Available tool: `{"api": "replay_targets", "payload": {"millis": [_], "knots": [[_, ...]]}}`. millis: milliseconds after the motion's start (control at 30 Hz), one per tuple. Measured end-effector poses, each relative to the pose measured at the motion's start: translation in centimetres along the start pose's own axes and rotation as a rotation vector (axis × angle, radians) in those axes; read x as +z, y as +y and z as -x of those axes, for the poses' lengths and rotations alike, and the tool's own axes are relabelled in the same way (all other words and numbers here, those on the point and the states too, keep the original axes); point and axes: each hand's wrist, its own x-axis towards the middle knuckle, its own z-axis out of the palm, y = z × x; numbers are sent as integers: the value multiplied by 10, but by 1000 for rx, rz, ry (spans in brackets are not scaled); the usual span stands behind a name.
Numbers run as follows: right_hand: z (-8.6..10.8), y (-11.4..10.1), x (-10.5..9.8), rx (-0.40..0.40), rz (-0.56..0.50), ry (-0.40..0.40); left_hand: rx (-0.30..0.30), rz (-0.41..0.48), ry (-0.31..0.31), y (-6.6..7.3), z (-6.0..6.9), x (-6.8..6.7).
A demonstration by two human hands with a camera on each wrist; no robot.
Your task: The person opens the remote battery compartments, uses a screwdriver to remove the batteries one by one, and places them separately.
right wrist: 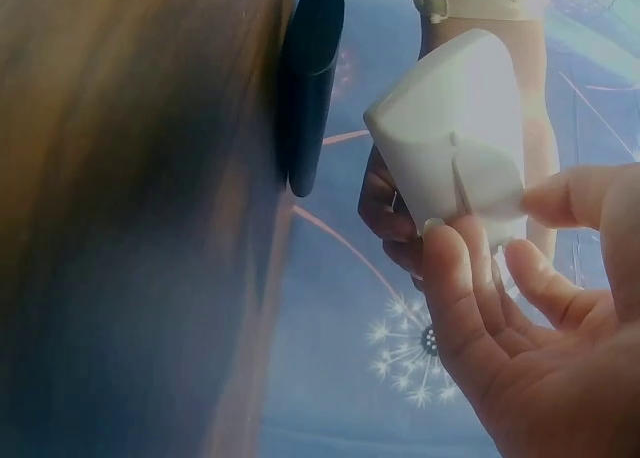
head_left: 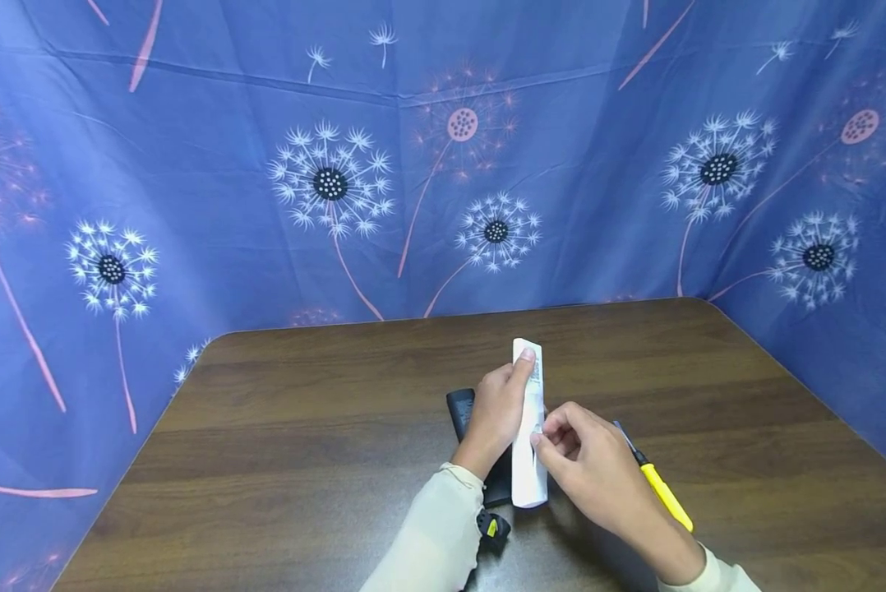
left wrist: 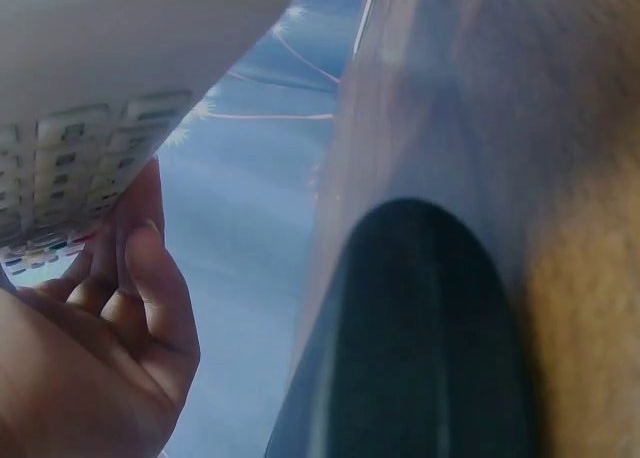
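In the head view my left hand (head_left: 496, 415) grips a white remote control (head_left: 528, 469), its thumb lying along the back. Rows of buttons on the remote's keypad (left wrist: 90, 163) face downward in the left wrist view, where the curled left hand (left wrist: 100, 348) is close to them. My right hand (head_left: 598, 469) has thumb and fingers pinched at the remote's back. The right wrist view shows the right fingertips at a rounded cover (right wrist: 490, 178), with a narrow dark gap beside it. Whatever lies under the cover is hidden.
A black remote control (head_left: 461, 407) lies on the brown wooden table (head_left: 302, 460), partly behind the left hand. Right of the right hand lies a screwdriver (head_left: 665, 493) with a yellow handle. Near the left cuff is a small black object (head_left: 493, 526). Blue cloth (head_left: 228, 164) surrounds the table.
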Motion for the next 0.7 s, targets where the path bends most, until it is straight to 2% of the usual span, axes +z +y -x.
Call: {"api": "replay_targets", "payload": {"millis": [300, 467, 700], "knots": [[0, -1, -1, 37, -22, -7, 3, 16, -36, -2, -1, 0], [0, 1, 0, 7, 7, 34, 1, 58, -50, -3, -1, 2], [-2, 2, 4, -39, 29, 101, 29, 89, -71, -2, -1, 1]]}}
